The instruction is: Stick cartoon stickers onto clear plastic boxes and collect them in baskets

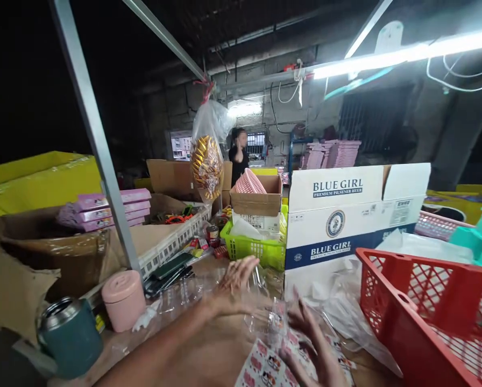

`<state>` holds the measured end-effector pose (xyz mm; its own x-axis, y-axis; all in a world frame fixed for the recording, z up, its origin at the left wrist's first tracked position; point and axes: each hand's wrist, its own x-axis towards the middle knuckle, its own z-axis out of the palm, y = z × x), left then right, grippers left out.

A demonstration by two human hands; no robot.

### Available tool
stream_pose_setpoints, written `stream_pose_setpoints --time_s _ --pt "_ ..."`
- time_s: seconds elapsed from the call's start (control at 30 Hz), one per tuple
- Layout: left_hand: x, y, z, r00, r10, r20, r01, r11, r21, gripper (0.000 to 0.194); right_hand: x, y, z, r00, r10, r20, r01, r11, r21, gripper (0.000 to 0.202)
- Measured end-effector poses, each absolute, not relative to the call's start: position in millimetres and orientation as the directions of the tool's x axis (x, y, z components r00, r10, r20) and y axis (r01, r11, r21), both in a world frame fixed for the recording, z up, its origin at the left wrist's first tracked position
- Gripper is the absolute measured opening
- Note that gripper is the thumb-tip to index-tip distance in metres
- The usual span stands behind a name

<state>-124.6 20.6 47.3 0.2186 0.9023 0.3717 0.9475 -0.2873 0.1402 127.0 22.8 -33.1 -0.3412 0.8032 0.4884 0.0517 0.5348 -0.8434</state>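
My left hand (236, 282) reaches across the table from the lower left, blurred by motion, its fingers stretched out with nothing seen in them. Lower right of it, my right hand (316, 344) has its fingers apart over sheets of printed stickers (261, 365) with pink and dark figures. Between the two hands lies a small clear plastic piece (278, 314), smeared by motion; I cannot tell whether either hand touches it. More clear plastic pieces (184, 293) lie left of my left hand.
A red basket (406, 301) stands at right, beside a white and blue beer carton (333, 226). Behind sit a lime-green basket (249, 250) and a small carton (257, 203). At left are a pink canister (123, 301), a teal flask (69, 338) and a metal post (99, 145).
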Motion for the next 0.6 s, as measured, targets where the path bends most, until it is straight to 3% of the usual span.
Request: stream_pose_setpoints --time_s 0.1,0.17,0.33,0.4,0.47,0.5,0.57,0.6 --pt "-108 -29 52 0.409 0.857 0.313 0.878 -0.463 0.119 0.123 94 37 -15 -0.514 0.636 0.575 -0.004 0.669 -0.743 0.114" --pt "-110 -54 49 0.409 0.882 0.234 0.884 -0.447 0.14 0.127 80 39 -9 -0.607 0.572 0.552 -0.049 0.666 -0.744 0.12" --pt "-156 -91 24 0.239 0.971 -0.028 0.963 -0.233 0.135 0.119 87 27 5 -0.53 0.743 0.41 -0.099 0.426 -0.899 0.124" --pt "-172 -96 16 0.117 0.992 -0.038 0.983 -0.111 0.143 0.11 97 23 13 -0.581 0.748 0.32 -0.171 0.273 -0.947 0.129" --pt "-175 -97 15 0.096 0.992 0.087 0.953 -0.117 0.279 0.106 105 20 17 -0.67 0.693 0.267 -0.23 0.148 -0.962 0.133" --pt "-170 -96 17 0.082 0.983 0.163 0.899 -0.144 0.413 0.103 107 18 18 -0.702 0.663 0.26 -0.25 0.113 -0.962 0.135" --pt "-148 -93 24 0.024 0.974 0.224 0.626 -0.189 0.757 0.084 110 15 14 -0.738 0.619 0.27 -0.27 0.096 -0.958 0.138" --pt "-133 -91 27 0.021 0.985 0.174 0.397 -0.167 0.902 0.073 111 13 11 -0.749 0.601 0.28 -0.271 0.107 -0.957 0.139"
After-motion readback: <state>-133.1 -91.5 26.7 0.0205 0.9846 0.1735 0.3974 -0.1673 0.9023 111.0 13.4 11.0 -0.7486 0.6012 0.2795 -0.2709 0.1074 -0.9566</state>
